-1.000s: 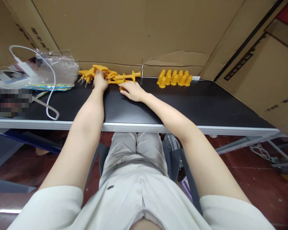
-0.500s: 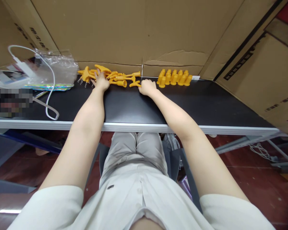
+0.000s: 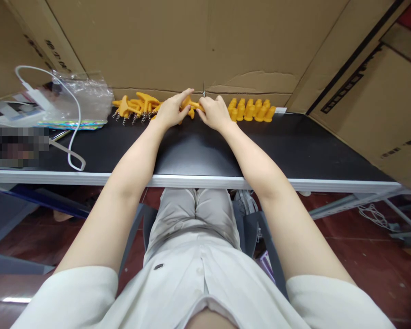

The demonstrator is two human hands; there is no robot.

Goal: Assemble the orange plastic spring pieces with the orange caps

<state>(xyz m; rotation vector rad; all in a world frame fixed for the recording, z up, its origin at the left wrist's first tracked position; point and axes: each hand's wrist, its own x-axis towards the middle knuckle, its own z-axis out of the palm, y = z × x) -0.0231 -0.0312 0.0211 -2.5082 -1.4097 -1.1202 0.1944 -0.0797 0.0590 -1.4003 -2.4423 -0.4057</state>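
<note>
My left hand (image 3: 171, 111) is closed around a yellow corkscrew (image 3: 187, 104), thumb below and forefinger above it. Close beside it, my right hand (image 3: 214, 112) pinches the right end of the same yellow piece. Its screw is hidden, and the hands cover part of it. Another bit of yellow plastic (image 3: 191, 113) shows just under the hands. To the left lies a heap of yellow T-handled corkscrews (image 3: 144, 104) with bare metal spirals. Right of my right hand stand several yellow sleeves (image 3: 250, 111), upright in rows with flared bases.
A clear plastic bag (image 3: 84, 93), a white cable (image 3: 78, 103) and flat colourful packets (image 3: 71, 124) lie on the left of the black table (image 3: 198, 155). Cardboard (image 3: 157, 45) walls stand behind and at the right (image 3: 370, 119). A metal edge (image 3: 198, 181) runs along the front.
My left hand has moved right from the corkscrew heap to meet my right hand. My right hand has lifted slightly with the yellow piece off the tabletop.
</note>
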